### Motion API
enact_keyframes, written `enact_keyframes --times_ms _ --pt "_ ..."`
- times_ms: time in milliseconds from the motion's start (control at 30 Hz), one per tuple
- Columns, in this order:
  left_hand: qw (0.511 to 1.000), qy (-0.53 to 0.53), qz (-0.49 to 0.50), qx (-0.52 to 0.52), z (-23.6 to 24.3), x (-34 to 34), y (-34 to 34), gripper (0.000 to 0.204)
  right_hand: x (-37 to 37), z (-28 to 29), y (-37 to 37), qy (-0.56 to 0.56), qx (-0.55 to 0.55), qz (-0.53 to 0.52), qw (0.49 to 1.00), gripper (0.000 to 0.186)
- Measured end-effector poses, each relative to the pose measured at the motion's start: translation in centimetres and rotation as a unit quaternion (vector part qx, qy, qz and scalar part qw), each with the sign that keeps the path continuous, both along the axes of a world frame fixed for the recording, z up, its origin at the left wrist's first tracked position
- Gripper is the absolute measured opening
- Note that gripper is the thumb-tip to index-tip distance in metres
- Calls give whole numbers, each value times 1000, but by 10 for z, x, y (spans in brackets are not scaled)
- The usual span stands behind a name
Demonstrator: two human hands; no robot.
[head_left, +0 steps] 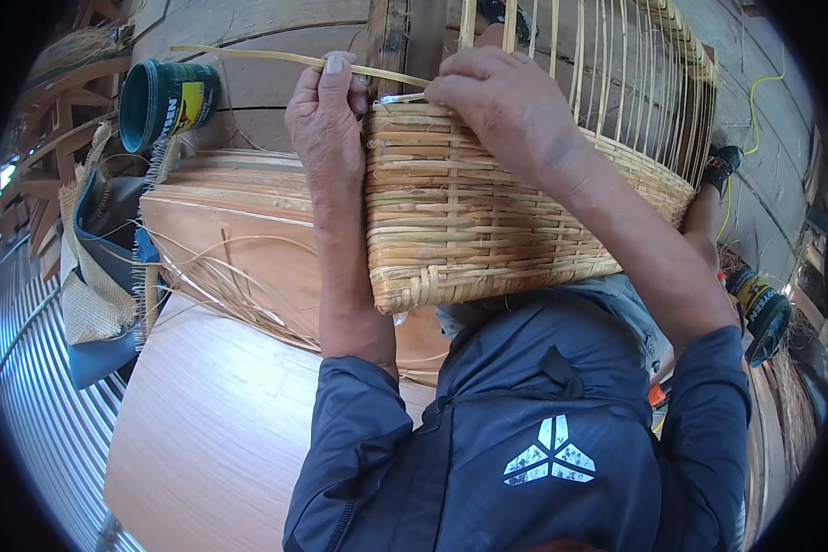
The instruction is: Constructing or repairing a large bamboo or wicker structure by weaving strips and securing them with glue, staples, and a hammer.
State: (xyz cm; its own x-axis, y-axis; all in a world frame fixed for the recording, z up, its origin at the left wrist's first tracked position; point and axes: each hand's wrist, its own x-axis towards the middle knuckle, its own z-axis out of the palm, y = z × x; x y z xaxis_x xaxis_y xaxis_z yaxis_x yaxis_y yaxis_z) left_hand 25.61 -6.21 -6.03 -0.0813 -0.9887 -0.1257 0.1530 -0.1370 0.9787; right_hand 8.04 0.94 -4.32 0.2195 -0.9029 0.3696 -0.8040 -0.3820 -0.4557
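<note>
A half-woven wicker basket [469,212] lies tilted across my lap, its tight weave facing me and its bare upright stakes [598,55] reaching away at the far right. Between the thumb and fingers of my left hand [329,115] is a pale flat cane strip [248,53], whose loose end sticks out to the left. The same strip runs right to the basket's upper left corner, where my right hand [511,101] pinches it against the weave. My right fingertips are partly hidden behind the hand.
A dark green bucket [170,101] lies on its side at the far left. Loose cane strips [239,294] are spread over wooden boards [221,368] at my left, beside woven mesh cloth [97,285]. Another dark container [762,313] stands at the right; a yellow cord [754,101] crosses the floor.
</note>
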Motion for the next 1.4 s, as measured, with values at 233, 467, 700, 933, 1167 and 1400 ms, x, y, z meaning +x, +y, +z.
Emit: enact_keyframes --times_ms 233,467,700,933,1167,1400 --pt "1000 -4 -3 2 0 0 0 19 -2 -5 -6 -110 58 -17 992 16" --pt "1000 -8 -1 -1 1 0 1 19 0 9 -1 53 75 -1 996 21" --pt "1000 -14 -4 -8 1 1 1 18 -1 3 -5 -5 59 -27 998 23" --pt "1000 7 9 -1 2 1 1 15 9 -3 -4 23 29 -23 999 20" --pt "999 36 7 -6 0 0 1 14 10 -1 -1 9 33 -25 999 17" --pt "999 31 16 -9 0 0 0 13 10 -4 1 -2 5 -11 1000 19"
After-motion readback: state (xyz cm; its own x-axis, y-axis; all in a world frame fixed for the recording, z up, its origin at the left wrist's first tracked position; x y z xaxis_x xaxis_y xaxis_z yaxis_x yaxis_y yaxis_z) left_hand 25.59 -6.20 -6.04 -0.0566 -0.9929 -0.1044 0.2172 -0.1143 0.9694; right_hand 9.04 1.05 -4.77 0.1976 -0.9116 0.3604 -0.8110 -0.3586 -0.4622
